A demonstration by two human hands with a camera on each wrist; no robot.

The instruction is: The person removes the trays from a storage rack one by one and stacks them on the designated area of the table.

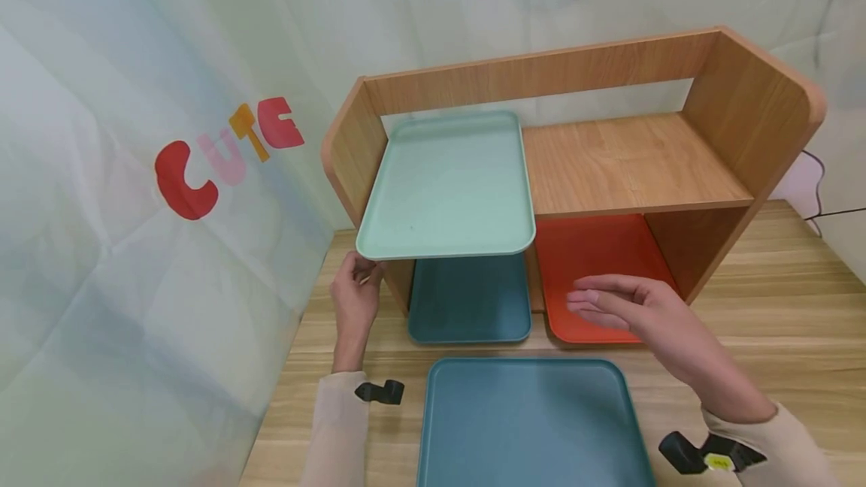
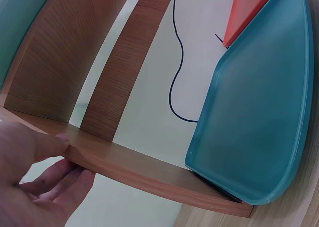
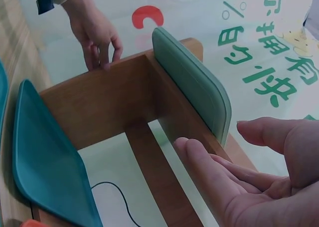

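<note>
A pale printed curtain (image 1: 101, 307) backs a wood-grain table (image 1: 778, 284). The wooden shelf (image 1: 609, 167) stands on the table, touched by one hand only. On its upper board, at the left, rests the mint tray (image 1: 449, 186), its front overhanging the edge; I judge that a tug on the side panel could jolt it loose. Below, the blue tray (image 1: 470, 299) and the red tray (image 1: 588, 254) jut from the left and right compartments, so a careless sweep might knock them askew. A second blue tray (image 1: 534, 427) lies in front, where a falling tray could strike it. My left hand (image 1: 355, 295) pinches the left panel's front edge between thumb and fingers. My right hand (image 1: 636, 307) holds nothing, fingers extended close together, thumb apart, before the right compartment.
</note>
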